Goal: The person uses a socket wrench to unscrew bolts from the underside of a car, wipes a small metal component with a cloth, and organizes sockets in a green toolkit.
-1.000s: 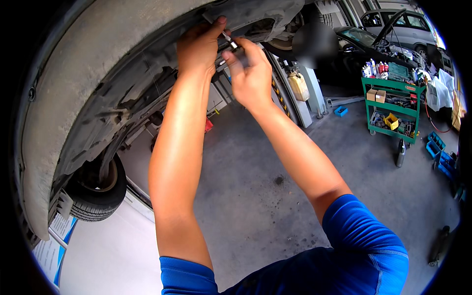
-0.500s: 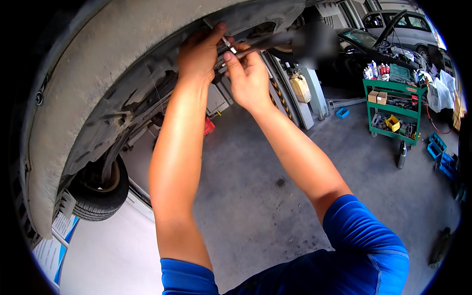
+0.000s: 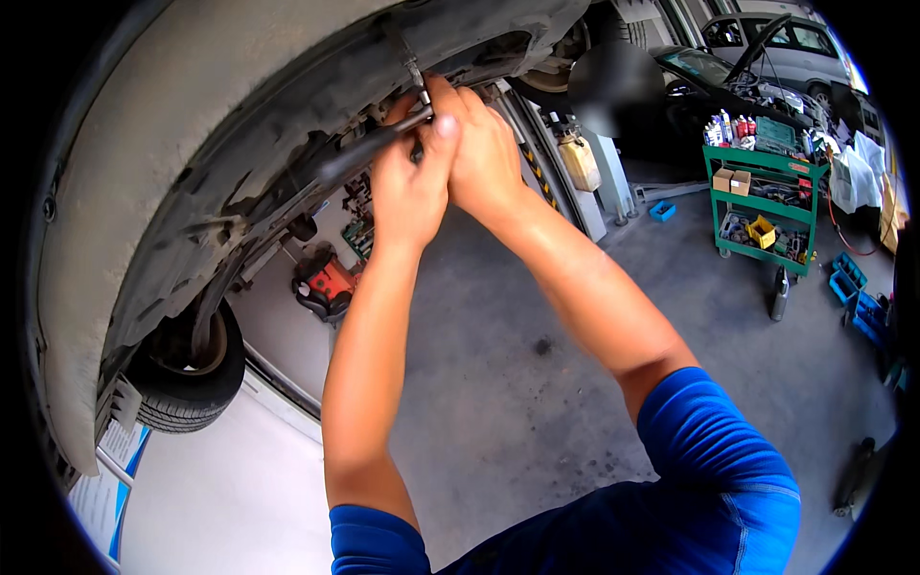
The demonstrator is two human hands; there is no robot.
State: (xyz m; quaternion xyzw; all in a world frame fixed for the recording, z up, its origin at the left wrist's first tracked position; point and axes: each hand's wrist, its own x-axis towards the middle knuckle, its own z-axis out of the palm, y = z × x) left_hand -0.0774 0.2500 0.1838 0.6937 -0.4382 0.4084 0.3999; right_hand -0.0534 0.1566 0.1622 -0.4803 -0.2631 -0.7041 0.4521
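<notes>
Overhead is the dark underside of a raised car [image 3: 249,163], and both my arms reach up to it. A ratchet wrench [image 3: 369,150] slants down to the left, its handle smeared by motion. From its head a slim metal extension [image 3: 414,71] runs up to the underbody; whatever it fits onto is too small to make out. My left hand [image 3: 407,196] is closed at the wrench near its head, thumb upward. Pressed against it, my right hand [image 3: 487,153] is closed around the head and the lower end of the extension. Its fingertips are partly hidden.
The car's pale bumper edge [image 3: 101,192] curves along the left, with a wheel [image 3: 187,383] below it. A lift post [image 3: 613,172] stands beyond my hands. To the right are a green tool cart [image 3: 762,206], blue trays [image 3: 867,316] and a car with its hood raised [image 3: 709,96].
The wrench handle has swung from pointing right to pointing lower left. My left hand has come down off the upper part to the wrench, and my right hand has moved up slightly beside it.
</notes>
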